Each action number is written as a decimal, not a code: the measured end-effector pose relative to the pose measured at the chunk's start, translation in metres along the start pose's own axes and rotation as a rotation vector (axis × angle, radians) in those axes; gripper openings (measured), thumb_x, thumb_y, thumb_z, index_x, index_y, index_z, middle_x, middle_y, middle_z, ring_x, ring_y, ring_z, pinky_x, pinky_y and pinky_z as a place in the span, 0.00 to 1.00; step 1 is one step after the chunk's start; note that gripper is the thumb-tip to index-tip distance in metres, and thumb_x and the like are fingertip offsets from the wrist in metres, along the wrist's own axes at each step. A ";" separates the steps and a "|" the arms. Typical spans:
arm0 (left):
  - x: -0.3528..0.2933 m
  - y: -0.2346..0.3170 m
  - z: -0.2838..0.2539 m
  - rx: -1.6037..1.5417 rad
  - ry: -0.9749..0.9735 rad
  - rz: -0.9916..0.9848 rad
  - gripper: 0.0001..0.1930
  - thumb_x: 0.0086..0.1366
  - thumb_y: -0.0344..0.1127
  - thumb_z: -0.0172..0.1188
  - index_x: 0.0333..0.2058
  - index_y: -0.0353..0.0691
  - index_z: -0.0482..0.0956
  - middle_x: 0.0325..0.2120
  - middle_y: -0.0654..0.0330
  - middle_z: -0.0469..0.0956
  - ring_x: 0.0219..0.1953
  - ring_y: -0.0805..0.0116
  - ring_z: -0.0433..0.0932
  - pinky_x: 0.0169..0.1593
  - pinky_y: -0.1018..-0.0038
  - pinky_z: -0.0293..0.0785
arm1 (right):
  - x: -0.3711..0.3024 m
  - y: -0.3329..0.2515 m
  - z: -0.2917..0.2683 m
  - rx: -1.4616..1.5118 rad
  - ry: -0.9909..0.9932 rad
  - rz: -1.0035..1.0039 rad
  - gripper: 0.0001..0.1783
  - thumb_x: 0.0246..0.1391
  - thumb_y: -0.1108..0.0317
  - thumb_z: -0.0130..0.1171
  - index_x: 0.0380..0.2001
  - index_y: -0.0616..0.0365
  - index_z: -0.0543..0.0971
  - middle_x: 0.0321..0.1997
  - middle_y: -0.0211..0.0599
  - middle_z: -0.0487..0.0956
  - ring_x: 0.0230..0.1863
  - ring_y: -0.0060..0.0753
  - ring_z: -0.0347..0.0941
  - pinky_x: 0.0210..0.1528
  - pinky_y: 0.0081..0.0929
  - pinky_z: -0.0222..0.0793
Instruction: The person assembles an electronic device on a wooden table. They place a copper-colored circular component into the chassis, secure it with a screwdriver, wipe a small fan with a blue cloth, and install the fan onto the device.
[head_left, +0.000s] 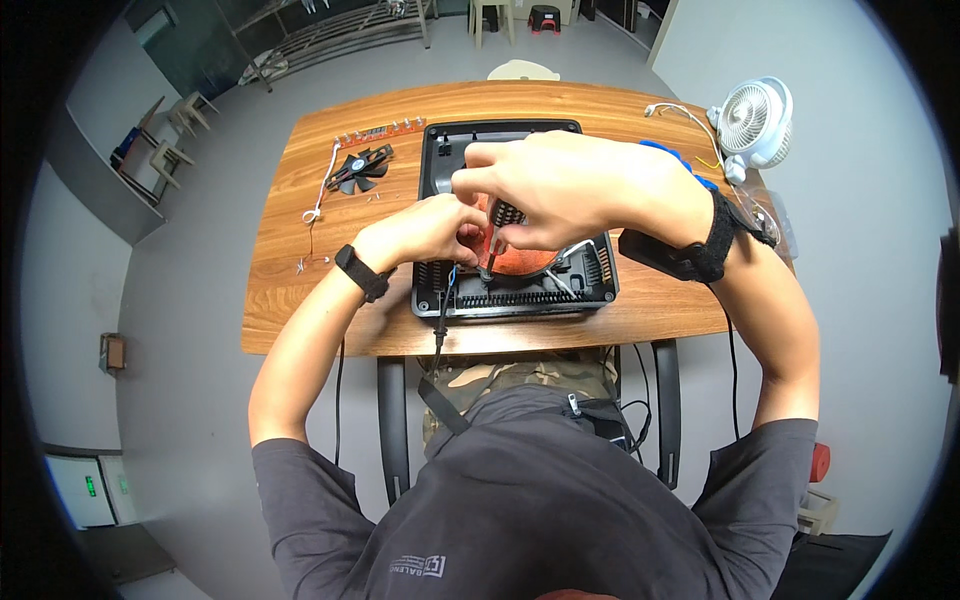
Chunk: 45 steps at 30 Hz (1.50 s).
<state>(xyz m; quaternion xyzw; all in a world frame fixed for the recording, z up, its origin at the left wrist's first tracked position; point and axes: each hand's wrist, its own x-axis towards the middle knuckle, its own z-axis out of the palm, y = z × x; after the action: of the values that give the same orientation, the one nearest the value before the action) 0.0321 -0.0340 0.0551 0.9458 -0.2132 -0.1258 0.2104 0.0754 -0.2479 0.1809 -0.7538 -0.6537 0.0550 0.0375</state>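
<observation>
An opened black appliance housing (pixel 520 308) lies on the table in front of me, with a round copper-coloured coil (pixel 525 262) inside. My right hand (pixel 545 190) arches over the coil, its fingers closed around a screwdriver (pixel 490 242) with a red handle. The screwdriver stands nearly upright, its lower end at a post by the housing's near edge. My left hand (pixel 428 232) is closed beside it, fingertips near the shaft; what they pinch is hidden. A black power cord (pixel 440 335) leaves the near side of the housing, close to a blue wire. White wires lie right of the coil.
Left of the housing are a small black fan (pixel 361 170), an orange circuit strip (pixel 380 132) with a white cable, and loose screws (pixel 373 197). A white desk fan (pixel 755 125) stands at the right rear. Something blue (pixel 680 160) shows behind my right wrist.
</observation>
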 end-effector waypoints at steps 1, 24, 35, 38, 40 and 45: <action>-0.002 -0.002 0.004 -0.084 0.086 0.080 0.18 0.49 0.34 0.77 0.40 0.41 0.84 0.30 0.58 0.80 0.35 0.55 0.81 0.42 0.60 0.77 | 0.000 0.002 -0.001 0.034 -0.037 -0.030 0.17 0.57 0.61 0.65 0.44 0.62 0.77 0.45 0.46 0.78 0.45 0.53 0.80 0.48 0.44 0.77; 0.000 -0.009 0.007 -0.038 0.063 0.107 0.20 0.48 0.34 0.78 0.40 0.41 0.84 0.38 0.55 0.81 0.47 0.51 0.80 0.50 0.60 0.76 | 0.011 -0.002 0.002 -0.002 -0.126 0.081 0.20 0.59 0.55 0.66 0.42 0.62 0.81 0.35 0.51 0.83 0.38 0.54 0.82 0.42 0.44 0.78; 0.001 -0.009 0.005 -0.033 0.017 0.068 0.19 0.48 0.33 0.78 0.40 0.41 0.84 0.38 0.55 0.79 0.46 0.52 0.79 0.49 0.59 0.77 | -0.003 -0.002 -0.010 0.010 -0.041 0.018 0.20 0.57 0.64 0.66 0.49 0.57 0.74 0.47 0.46 0.75 0.47 0.54 0.79 0.45 0.43 0.77; 0.000 -0.007 0.006 -0.078 0.047 0.097 0.20 0.48 0.32 0.77 0.42 0.40 0.84 0.41 0.55 0.80 0.47 0.51 0.79 0.51 0.60 0.77 | -0.001 0.005 -0.003 0.071 -0.023 -0.019 0.17 0.58 0.66 0.64 0.49 0.57 0.75 0.46 0.46 0.75 0.45 0.53 0.79 0.45 0.43 0.77; 0.000 -0.008 0.007 -0.091 0.070 0.137 0.21 0.48 0.31 0.77 0.43 0.40 0.84 0.43 0.54 0.81 0.48 0.50 0.79 0.52 0.61 0.78 | 0.001 0.005 0.001 0.022 -0.009 0.010 0.14 0.62 0.64 0.61 0.46 0.60 0.74 0.44 0.47 0.77 0.44 0.53 0.79 0.45 0.43 0.76; 0.001 -0.017 0.013 -0.154 0.085 0.159 0.25 0.47 0.29 0.77 0.46 0.40 0.82 0.47 0.53 0.82 0.49 0.49 0.80 0.53 0.61 0.78 | 0.010 -0.002 -0.001 -0.116 -0.081 0.102 0.19 0.66 0.56 0.58 0.40 0.64 0.73 0.37 0.52 0.79 0.42 0.55 0.79 0.43 0.44 0.76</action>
<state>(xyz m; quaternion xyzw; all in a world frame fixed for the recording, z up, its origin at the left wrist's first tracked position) 0.0348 -0.0247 0.0358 0.9113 -0.2683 -0.0844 0.3007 0.0753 -0.2374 0.1817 -0.7841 -0.6177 0.0492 -0.0355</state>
